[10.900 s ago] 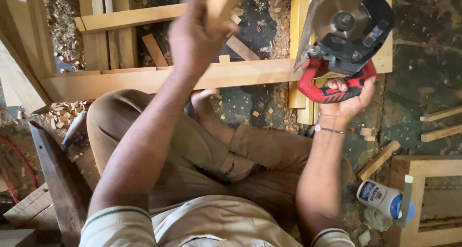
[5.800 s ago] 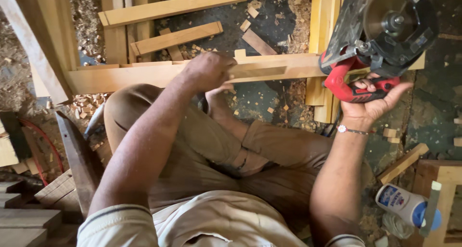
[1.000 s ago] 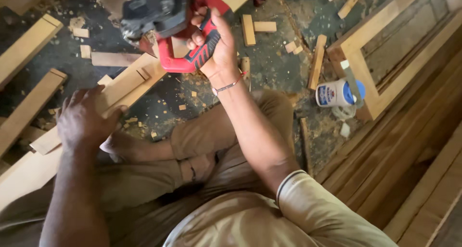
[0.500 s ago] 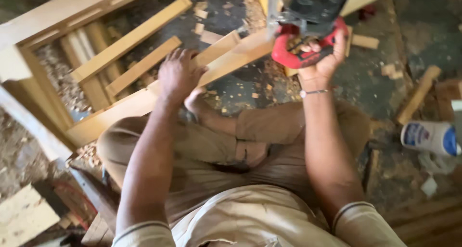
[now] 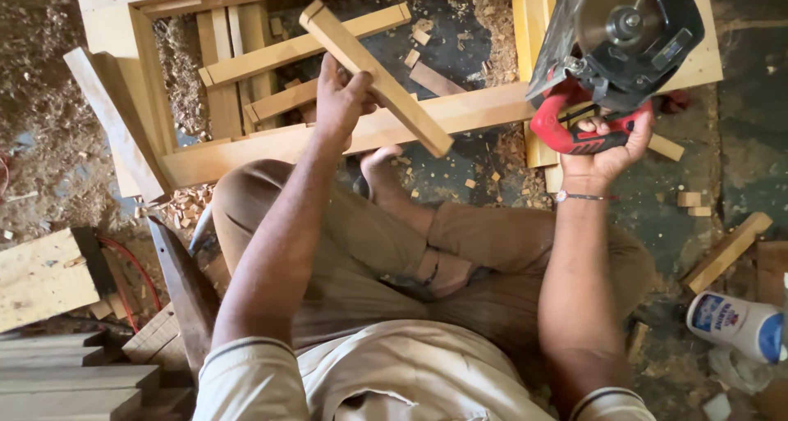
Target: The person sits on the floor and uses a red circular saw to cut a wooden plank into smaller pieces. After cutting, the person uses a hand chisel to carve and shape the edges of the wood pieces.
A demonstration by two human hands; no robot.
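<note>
The left hand [image 5: 341, 101] grips a short wooden stick [image 5: 375, 76], tilted above the long plank [image 5: 345, 138]. Right of the plank's middle, the right hand [image 5: 603, 146] clasps the circular saw [image 5: 616, 56] by its red handle.

A workshop floor [image 5: 739, 150] of dark, worn concrete, seen from above, lies scattered with offcuts and sawdust. Wood shavings [image 5: 33, 134] spread thickly across the left side, with a smaller pile of chips [image 5: 185, 208] beside a long plank [image 5: 345, 134] that runs across the floor. A pale wooden frame [image 5: 148, 76] rests at the top, slats [image 5: 222, 68] laid inside it. Stacked boards [image 5: 66, 384] fill the lower left corner, near a red cable [image 5: 135, 265]. At the right edge, a white glue bottle [image 5: 735, 324] lies on its side near a short wooden block [image 5: 726, 253]. Soft, even light falls over everything.
</note>
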